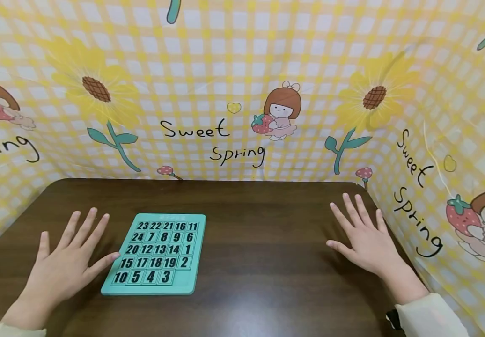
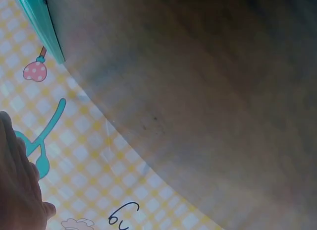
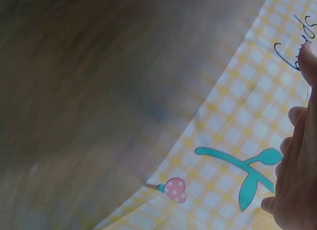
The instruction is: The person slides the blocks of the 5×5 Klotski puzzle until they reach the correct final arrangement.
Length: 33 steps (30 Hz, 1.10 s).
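Note:
A turquoise number sliding puzzle (image 1: 199, 262) lies flat on the dark wooden table, its black numerals facing up. Its top row reads 23, 22, 21, 16, 11, and its bottom row 10, 5, 4, 3 with a tile-free slot at the right end. Just left of it, my left hand (image 1: 63, 269) is spread palm down, the thumb tip overlapping the puzzle's left edge in the head view. Far to the right, my right hand (image 1: 366, 241) is spread with straight fingers and holds nothing. The left wrist view catches one corner of the puzzle (image 2: 42, 24) at its top left.
The brown table (image 1: 263, 234) has rounded far corners. A yellow-checked cloth (image 1: 209, 61) printed with flowers and "Sweet Spring" rises behind it and along both sides. A dark band (image 1: 393, 319) shows at the right sleeve's cuff.

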{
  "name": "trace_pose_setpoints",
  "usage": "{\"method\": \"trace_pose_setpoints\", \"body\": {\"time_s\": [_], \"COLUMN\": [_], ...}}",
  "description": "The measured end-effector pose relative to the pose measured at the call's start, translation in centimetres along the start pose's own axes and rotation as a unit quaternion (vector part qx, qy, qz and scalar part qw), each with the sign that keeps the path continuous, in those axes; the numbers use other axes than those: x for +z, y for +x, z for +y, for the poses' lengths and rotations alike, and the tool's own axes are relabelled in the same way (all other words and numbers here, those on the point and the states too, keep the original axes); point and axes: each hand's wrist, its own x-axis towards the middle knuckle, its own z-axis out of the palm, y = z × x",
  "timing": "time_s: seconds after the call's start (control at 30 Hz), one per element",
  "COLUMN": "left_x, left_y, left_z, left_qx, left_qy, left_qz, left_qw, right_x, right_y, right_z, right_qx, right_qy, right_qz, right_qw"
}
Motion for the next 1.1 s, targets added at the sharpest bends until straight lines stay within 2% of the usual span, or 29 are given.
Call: {"method": "trace_pose_setpoints", "body": {"time_s": [0.33, 0.6, 0.87, 1.1], "left_x": [0.3, 0.3, 0.5, 0.0], "left_y": [0.0, -0.2, 0.4, 1.6], "left_z": [-0.9, -2.3, -2.8, -3.4], "left_qx": [0.010, 0.028, 0.021, 0.011], "left_qy": [-0.022, -0.069, -0.097, -0.202], "left_qz": [-0.021, -0.041, -0.094, -0.128], "left_qw": [0.9995, 0.9964, 0.9906, 0.9710], "right_x": [0.4, 0.7, 0.9, 1.5], "right_y": [1.9, 3.8, 6.0, 8.4], "right_z": [-1.9, -4.0, -6.5, -9.3], "right_qx": [-0.031, -0.079, -0.110, -0.134], "right_qy": [0.022, 0.034, 0.067, 0.123], "right_qz": [-0.044, -0.036, -0.050, -0.087], "right_qw": [0.9983, 0.9956, 0.9904, 0.9795]}}
